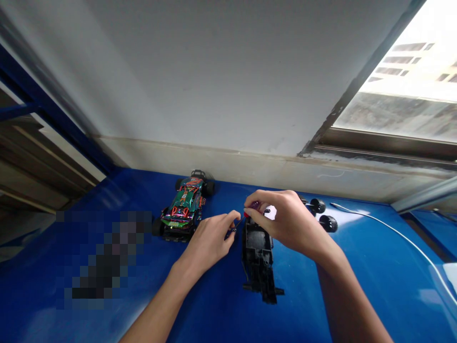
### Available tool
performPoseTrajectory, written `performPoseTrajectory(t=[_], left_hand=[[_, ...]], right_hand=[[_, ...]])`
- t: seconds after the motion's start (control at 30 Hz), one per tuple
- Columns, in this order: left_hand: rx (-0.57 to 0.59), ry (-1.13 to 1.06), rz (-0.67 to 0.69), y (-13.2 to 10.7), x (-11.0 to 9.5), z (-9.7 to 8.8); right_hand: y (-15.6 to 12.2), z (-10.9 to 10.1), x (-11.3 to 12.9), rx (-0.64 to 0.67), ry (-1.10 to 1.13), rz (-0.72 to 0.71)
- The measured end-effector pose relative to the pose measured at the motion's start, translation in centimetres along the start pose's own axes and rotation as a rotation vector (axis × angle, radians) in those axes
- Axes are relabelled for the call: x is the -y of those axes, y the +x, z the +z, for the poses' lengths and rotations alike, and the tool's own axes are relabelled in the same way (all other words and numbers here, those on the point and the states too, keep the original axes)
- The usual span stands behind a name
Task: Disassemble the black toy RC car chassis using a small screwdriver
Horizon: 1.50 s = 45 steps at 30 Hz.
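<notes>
My right hand is closed round the purple and red handle of what looks like a screwdriver. Its thin shaft slants down left towards my left hand. The left fingers are pinched together at the shaft's end, around something small and dark that I cannot make out. Just below my right hand, a black plastic toy car chassis lies on the blue table, its far end partly hidden by that hand. To the left of my left hand stands a toy car with a shiny green and orange body.
Black wheels on a part lie beyond my right wrist. A white cable curves across the right of the blue table. At the left, a pixelated dark patch hides something. A wall rises behind, with a window at right.
</notes>
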<state>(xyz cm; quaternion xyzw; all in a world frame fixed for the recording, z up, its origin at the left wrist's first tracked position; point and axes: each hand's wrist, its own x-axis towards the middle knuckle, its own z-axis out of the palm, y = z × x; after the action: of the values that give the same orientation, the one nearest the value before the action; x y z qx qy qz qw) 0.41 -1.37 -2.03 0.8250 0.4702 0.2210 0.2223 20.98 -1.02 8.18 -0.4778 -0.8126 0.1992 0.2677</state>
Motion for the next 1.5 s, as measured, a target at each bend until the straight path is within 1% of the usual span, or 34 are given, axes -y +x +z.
performPoseTrajectory(t=[0.2,0.33,0.43,0.57,0.67,0.97,1.3,1.5], left_hand=[[-0.084,-0.113,0.003,0.1,0.1,0.2],[-0.124,-0.133,0.047,0.1,0.1,0.2],[-0.141,-0.076,0.101,0.0,-0.1,0.0],[-0.172,0.082,0.183,0.0,-0.2,-0.1],[-0.189,0.148,0.214,0.0,-0.2,-0.1],[-0.223,0.216,0.251,-0.1,-0.4,-0.4],[-0.248,0.256,0.265,-0.1,-0.7,-0.6],[-0.229,0.259,0.234,-0.1,-0.8,-0.7]], right_hand=[[-0.2,-0.8,-0.2,-0.075,0.012,0.02],[-0.4,-1.5,0.0,-0.103,0.024,0.021],[-0.6,-1.8,0.2,-0.113,0.025,0.007],[-0.7,-2.0,0.2,-0.112,0.009,-0.01],[-0.8,-2.0,0.1,-0.11,0.007,-0.013],[-0.9,-1.9,0.8,-0.089,-0.006,-0.017],[-0.9,-1.6,0.8,-0.096,-0.025,-0.03],[-1.3,-1.6,0.9,-0.033,-0.039,-0.058]])
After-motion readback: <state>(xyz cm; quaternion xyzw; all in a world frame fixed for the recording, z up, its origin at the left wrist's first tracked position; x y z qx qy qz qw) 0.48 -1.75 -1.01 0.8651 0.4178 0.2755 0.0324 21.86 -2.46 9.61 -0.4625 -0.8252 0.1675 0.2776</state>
